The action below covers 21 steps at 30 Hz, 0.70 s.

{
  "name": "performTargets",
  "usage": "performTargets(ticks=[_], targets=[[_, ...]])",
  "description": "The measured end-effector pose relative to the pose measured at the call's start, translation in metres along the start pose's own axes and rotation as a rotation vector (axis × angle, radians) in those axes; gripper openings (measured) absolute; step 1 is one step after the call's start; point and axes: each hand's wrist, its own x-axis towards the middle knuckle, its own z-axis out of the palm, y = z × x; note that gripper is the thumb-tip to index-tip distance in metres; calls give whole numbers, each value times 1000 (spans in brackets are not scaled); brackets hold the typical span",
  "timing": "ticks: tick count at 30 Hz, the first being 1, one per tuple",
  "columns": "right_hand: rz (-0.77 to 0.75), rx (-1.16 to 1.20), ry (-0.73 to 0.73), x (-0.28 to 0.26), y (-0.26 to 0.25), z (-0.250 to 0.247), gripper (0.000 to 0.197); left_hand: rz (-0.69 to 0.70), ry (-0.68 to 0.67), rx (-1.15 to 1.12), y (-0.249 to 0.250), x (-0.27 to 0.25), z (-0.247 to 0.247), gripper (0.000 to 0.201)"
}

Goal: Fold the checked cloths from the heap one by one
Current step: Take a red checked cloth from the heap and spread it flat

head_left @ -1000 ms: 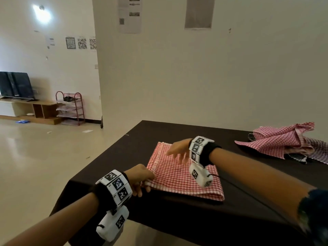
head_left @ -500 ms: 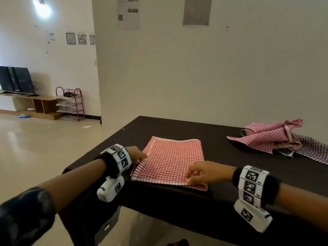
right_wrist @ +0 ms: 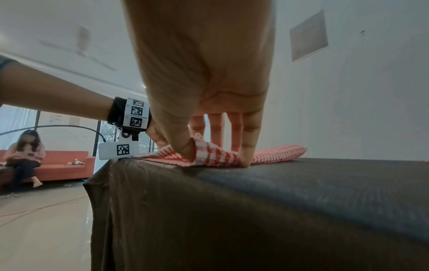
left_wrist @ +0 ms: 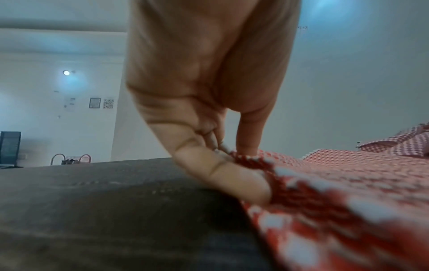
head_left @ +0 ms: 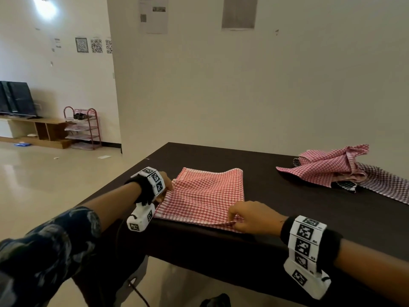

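Hands (head_left: 254, 217) pinch red checked cloth (head_left: 203, 193), unlabelled

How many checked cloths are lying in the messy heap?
3 show in the heap at the table's far right: a red one on top, a dark one beneath, another trailing right. More may be hidden.

Left grip (head_left: 166, 185) pinching, fingers curled — right grip (head_left: 250, 217) pinching, thumb against fingertips.

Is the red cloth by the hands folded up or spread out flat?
Folded. The red cloth lies as a neat rectangle, and the right hand pinches doubled layers at its near corner. The heap is crumpled.
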Motion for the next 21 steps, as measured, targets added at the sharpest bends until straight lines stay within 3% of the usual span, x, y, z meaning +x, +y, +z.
performTargets(ticks=[1, 3, 6, 8, 10, 12, 17, 19, 21], targets=[[-2, -2, 17, -2, 0, 2, 23, -7, -58, -112, -3, -3, 1, 14], [-9, -1, 43, -6, 0, 3, 23, 11, -97, -114, -5, -16, 4, 15], [-22, 11, -4, -13, 4, 2, 25, 8, -25, -39, -5, -29, 14, 16], [-48, 36, -49, -15, 7, 3, 27, 27, 41, 31, -6, -33, 20, 44], [-55, 93, -37, -15, 9, 2, 22, 56, 96, 85, -6, -37, 24, 56], [-27, 108, -54, -15, 8, -2, 19, 85, 91, 119, -3, -37, 26, 50], [10, 182, -396, -13, 10, -34, 20, 107, -212, 97, 9, -35, 9, 8], [55, 230, -387, -7, 15, -49, 26, 134, -154, 161, 12, -29, 1, 3], [115, 191, -298, 11, 29, -65, 27, 195, -1, 275, 23, -12, -9, 8]])
